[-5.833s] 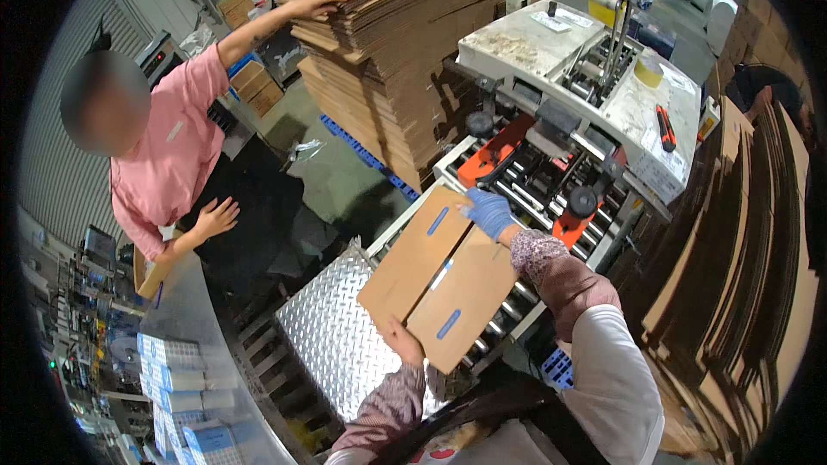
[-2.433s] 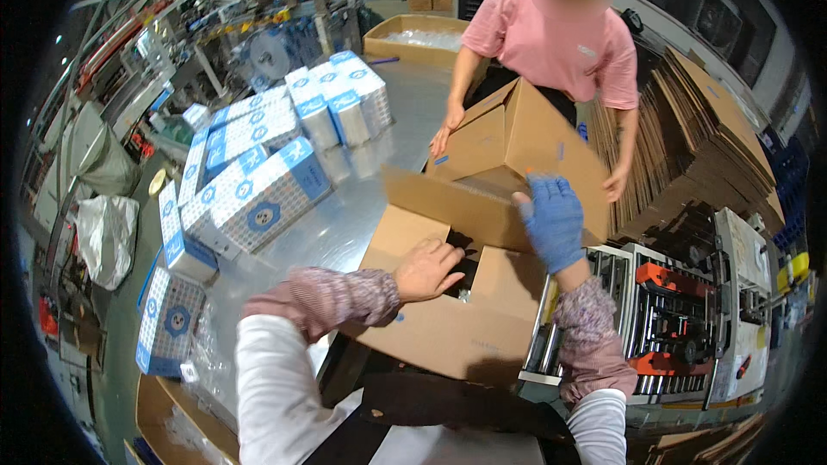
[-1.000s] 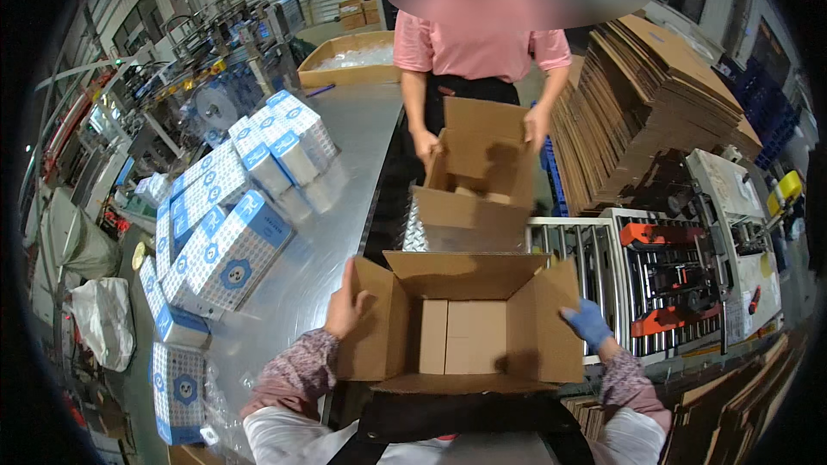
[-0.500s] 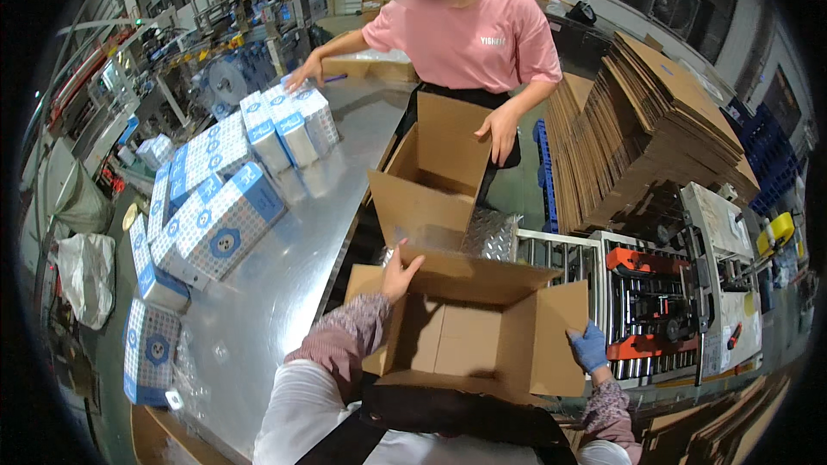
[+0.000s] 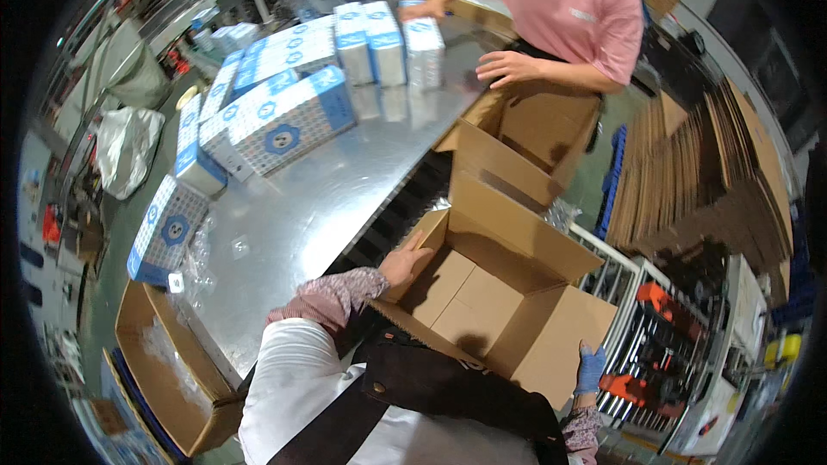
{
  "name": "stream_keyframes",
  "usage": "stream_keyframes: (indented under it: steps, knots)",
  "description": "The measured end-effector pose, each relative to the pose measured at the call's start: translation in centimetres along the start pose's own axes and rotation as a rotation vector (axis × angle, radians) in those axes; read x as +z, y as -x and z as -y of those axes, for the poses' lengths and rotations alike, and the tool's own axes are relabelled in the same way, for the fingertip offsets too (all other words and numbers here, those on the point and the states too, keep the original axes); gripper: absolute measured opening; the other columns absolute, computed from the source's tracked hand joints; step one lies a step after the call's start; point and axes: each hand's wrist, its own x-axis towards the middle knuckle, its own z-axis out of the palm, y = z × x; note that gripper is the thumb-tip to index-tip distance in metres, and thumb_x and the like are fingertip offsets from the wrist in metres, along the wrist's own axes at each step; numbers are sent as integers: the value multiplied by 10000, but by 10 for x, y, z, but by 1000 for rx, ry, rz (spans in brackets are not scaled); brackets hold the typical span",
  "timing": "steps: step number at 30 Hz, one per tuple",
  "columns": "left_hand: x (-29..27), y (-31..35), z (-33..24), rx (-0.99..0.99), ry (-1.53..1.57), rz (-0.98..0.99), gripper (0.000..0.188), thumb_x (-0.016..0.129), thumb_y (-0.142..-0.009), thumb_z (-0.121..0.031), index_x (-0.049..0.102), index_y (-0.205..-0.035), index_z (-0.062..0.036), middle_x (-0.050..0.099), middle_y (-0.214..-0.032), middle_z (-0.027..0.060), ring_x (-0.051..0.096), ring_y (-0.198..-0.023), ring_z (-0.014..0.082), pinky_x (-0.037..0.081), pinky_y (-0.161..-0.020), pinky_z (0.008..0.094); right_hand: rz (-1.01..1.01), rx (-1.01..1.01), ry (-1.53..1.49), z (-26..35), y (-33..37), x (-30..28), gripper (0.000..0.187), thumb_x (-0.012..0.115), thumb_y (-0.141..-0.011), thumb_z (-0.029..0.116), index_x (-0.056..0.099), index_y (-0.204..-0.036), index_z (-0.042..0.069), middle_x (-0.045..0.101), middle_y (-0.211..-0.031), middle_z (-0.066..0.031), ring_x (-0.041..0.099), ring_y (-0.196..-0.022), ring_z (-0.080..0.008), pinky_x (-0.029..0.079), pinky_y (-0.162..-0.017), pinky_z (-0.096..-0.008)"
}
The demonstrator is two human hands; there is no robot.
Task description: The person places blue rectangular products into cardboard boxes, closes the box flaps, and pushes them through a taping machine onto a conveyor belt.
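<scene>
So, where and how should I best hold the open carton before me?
For this carton, perhaps its left edge and right flap, coming from both sides: the flap spreads outward, offering a thin edge; the near side sits close to your apron.

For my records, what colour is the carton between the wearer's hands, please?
The carton is brown, clearest in the head view.

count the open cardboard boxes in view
4: near box, between left hand and right hand; second box, before the co-worker; third box, lower left, by the table; fourth box, behind the co-worker's arm. More may be hidden.
</scene>
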Motion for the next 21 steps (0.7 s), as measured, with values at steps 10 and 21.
stream_keyframes:
  steps: [10,21]
  knots:
    - [-344,57,246,-479,-436,-981,430,638,-824,-209,550,-1171,29,546,-1187,228,533,-1079,372,433,-946,429,134,47,184,38,-30,71,379,563,-921,228,554,-1191,-38,615,-1120,-90,576,-987,-187,462,-859,-317]
    - [-397,35,327,-485,327,-229,874,498,-780,-742,573,-1030,92,596,-998,255,589,-944,326,450,-847,431,679,-228,304,288,-43,460,406,614,-910,230,545,-1257,30,572,-1236,-88,541,-1110,-188,420,-951,-295]
